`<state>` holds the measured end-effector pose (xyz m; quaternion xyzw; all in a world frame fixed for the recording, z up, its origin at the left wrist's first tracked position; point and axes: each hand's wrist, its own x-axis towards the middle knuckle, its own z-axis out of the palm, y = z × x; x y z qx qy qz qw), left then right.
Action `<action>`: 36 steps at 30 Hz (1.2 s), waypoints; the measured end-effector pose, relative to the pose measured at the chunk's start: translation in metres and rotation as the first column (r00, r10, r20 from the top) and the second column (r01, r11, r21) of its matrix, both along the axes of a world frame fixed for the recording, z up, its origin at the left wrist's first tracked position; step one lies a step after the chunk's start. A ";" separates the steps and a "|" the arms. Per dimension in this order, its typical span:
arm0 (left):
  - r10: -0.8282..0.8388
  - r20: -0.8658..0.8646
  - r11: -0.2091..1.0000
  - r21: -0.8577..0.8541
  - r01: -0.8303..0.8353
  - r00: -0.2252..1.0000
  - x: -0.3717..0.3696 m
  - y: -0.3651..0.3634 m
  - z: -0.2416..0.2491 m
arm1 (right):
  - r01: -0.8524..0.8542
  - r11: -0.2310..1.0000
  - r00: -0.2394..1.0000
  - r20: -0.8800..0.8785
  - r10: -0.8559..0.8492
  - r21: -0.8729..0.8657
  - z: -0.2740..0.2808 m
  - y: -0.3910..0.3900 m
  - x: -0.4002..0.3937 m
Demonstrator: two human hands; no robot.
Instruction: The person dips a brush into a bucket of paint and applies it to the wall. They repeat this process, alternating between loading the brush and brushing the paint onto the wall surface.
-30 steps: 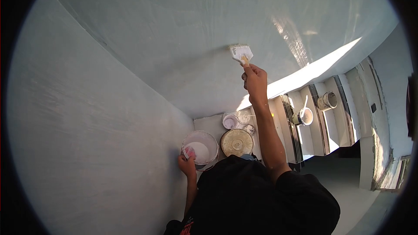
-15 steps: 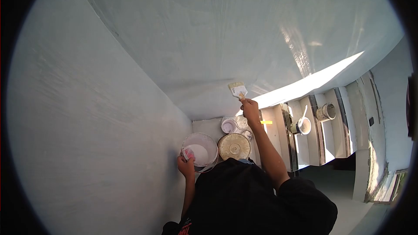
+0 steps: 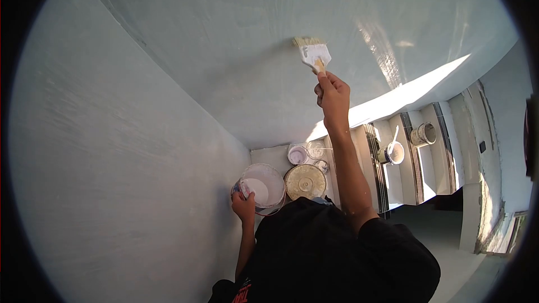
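My right hand (image 3: pixel 335 98) grips the wooden handle of a wide paintbrush (image 3: pixel 315 55). Paint whitens the brush's flat body, and its pale bristles point up at the grey wall (image 3: pixel 236 50), where a soft shadow spreads to their left. Lower down, my left hand (image 3: pixel 243 206) is closed at the left rim of a large paint bucket (image 3: pixel 264 177), with the thumb over the inner edge. Pale pinkish-white paint (image 3: pixel 255 189) lies inside this bucket. Colored markings show beside the fingers, which are partly hidden.
A round lidded bucket (image 3: pixel 305 184) stands right of the paint bucket, with a smaller paint pot (image 3: pixel 297 155) behind. Stairs with dark edges (image 3: pixel 412 160) drop away at right, holding a pot with a stick (image 3: pixel 391 153) and another pot (image 3: pixel 423 134). A second wall (image 3: pixel 123 163) rises at left.
My right hand and the paintbrush have moved up along the wall, away from the buckets. My left hand stays at the bucket rim, its grip slightly turned.
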<state>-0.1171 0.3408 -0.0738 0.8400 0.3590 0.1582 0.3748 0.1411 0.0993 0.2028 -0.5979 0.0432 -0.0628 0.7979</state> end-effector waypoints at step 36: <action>-0.058 0.407 0.990 -0.097 0.106 0.912 0.007 -0.115 0.151 | -0.528 0.084 0.667 -0.352 0.657 -0.845 -0.143 0.046 -0.152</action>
